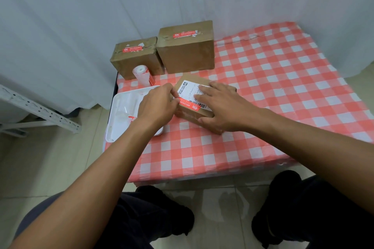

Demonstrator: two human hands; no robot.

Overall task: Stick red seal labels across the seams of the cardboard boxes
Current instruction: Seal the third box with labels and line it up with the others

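Observation:
A small cardboard box with a white shipping label lies near the table's front left. A red seal label runs across its top near the front edge. My left hand pinches the label's left end at the box's left edge. My right hand lies flat with spread fingers on the box top, thumb against its front side. Two larger cardboard boxes stand at the back, each with a red seal on top.
A white tray with backing scraps sits at the table's left edge beside the box. A roll of labels stands behind it. The red-and-white checked tablecloth stretches to the right. White curtains hang behind; a metal rack is at left.

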